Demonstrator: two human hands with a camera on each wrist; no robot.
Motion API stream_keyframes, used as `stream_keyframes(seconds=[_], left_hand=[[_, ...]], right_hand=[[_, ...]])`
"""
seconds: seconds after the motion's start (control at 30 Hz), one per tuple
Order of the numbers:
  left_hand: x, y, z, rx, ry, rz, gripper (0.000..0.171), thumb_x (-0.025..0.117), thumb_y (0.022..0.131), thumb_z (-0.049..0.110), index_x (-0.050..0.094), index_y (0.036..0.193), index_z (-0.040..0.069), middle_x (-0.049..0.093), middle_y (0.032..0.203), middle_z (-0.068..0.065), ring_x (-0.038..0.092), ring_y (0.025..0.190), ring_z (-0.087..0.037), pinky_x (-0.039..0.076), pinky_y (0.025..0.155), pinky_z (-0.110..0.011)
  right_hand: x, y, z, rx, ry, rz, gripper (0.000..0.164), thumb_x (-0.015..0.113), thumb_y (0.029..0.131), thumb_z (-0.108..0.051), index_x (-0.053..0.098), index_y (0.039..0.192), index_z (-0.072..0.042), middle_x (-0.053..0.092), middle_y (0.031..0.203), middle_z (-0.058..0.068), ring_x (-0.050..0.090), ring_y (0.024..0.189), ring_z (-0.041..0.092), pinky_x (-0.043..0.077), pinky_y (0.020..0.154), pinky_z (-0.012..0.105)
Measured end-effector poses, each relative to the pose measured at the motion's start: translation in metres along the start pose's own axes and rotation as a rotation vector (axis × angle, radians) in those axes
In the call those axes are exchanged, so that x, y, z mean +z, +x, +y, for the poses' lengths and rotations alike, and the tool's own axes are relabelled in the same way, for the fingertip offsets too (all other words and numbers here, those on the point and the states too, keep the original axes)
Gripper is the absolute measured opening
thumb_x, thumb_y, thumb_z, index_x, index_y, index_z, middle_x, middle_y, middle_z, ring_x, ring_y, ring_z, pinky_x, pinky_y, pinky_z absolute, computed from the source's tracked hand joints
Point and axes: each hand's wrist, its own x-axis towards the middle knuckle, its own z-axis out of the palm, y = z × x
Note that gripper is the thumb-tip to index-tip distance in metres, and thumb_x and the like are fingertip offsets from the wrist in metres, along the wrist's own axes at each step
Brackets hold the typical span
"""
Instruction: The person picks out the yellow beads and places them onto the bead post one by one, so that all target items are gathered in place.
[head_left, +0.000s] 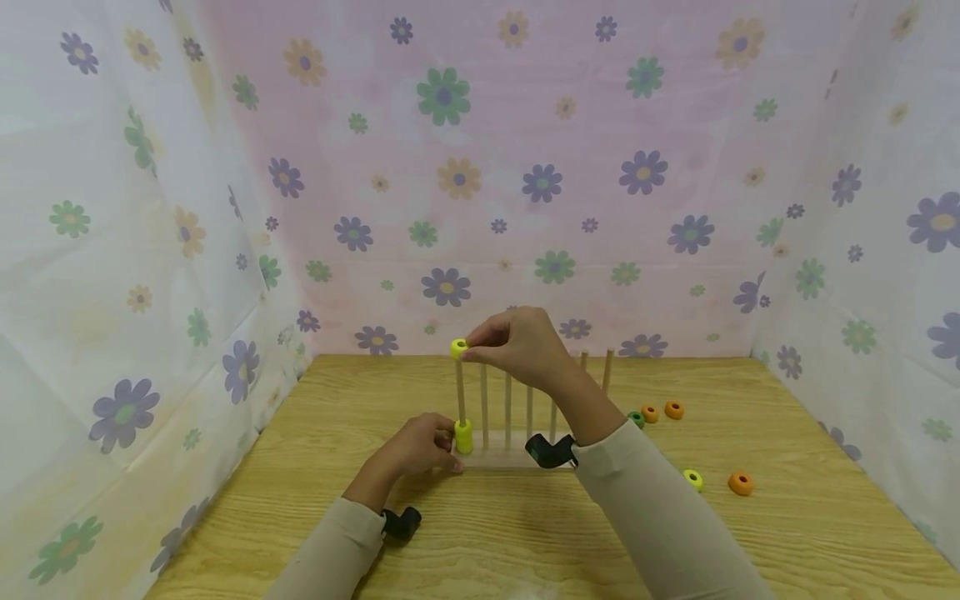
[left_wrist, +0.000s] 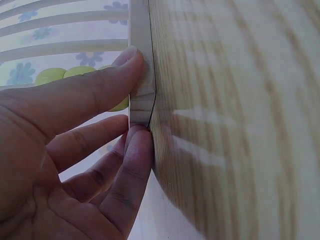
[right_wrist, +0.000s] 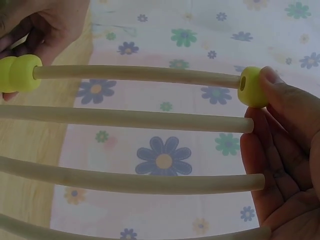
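A wooden peg stand [head_left: 498, 458] with a row of upright pegs stands on the table. My left hand [head_left: 415, 446] grips the left end of its base, thumb along the near edge and fingers round the end, as the left wrist view shows. A stack of yellow beads [head_left: 464, 437] sits at the bottom of the leftmost peg, beside those fingers. Up at the tip of this peg, my right hand [head_left: 525, 348] pinches another yellow bead [right_wrist: 254, 87] between thumb and fingers. Its hole meets the peg's end in the right wrist view.
Right of the stand lie loose beads: a green bead [head_left: 637, 419], several orange beads [head_left: 741, 482] and a yellow bead [head_left: 693, 480] partly behind the right sleeve. The right forearm crosses in front of the stand's right pegs. Flowered cloth [head_left: 525, 167] hangs behind the wooden table [head_left: 375, 383] and at both sides.
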Motion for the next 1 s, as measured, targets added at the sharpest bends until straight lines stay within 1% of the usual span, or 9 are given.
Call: stream_keyframes(seconds=[0.27,0.57,0.83,1.0], left_hand=[[0.0006,0.0016,-0.0008,0.002,-0.006,-0.005,0.048,0.091,0.080,0.017,0.072,0.124,0.013,0.068,0.091,-0.005,0.058,0.072,-0.019,0.052,0.060,-0.034],[0.0009,0.0009,-0.0001,-0.016,-0.002,0.003,0.049,0.092,0.079,0.019,0.072,0.124,0.013,0.069,0.097,-0.005,0.060,0.079,-0.021,0.053,0.063,-0.035],[0.0010,0.0012,-0.0002,-0.014,-0.019,0.000,0.051,0.092,0.079,0.018,0.072,0.126,0.014,0.071,0.101,-0.004,0.062,0.081,-0.020,0.055,0.062,-0.035],[0.0006,0.0004,-0.0001,-0.015,-0.027,-0.001,0.051,0.092,0.079,0.019,0.072,0.125,0.013,0.070,0.097,-0.005,0.061,0.077,-0.020,0.054,0.061,-0.035]], right_hand=[[0.0012,-0.0013,-0.0007,-0.006,0.006,0.002,0.007,0.087,0.086,-0.027,0.083,0.090,-0.023,0.077,0.091,-0.007,0.073,0.077,0.008,0.060,0.071,0.029],[0.0046,-0.0003,0.0014,-0.021,0.032,0.008,0.006,0.087,0.086,-0.024,0.083,0.088,-0.022,0.078,0.091,-0.008,0.073,0.077,0.008,0.060,0.071,0.028],[0.0060,-0.0003,0.0025,-0.026,0.029,0.015,0.006,0.087,0.086,-0.023,0.083,0.089,-0.021,0.078,0.092,-0.008,0.074,0.077,0.007,0.060,0.072,0.027],[0.0072,0.0002,0.0025,-0.023,0.028,0.012,0.006,0.087,0.086,-0.024,0.083,0.089,-0.021,0.078,0.092,-0.008,0.074,0.077,0.007,0.060,0.071,0.027]])
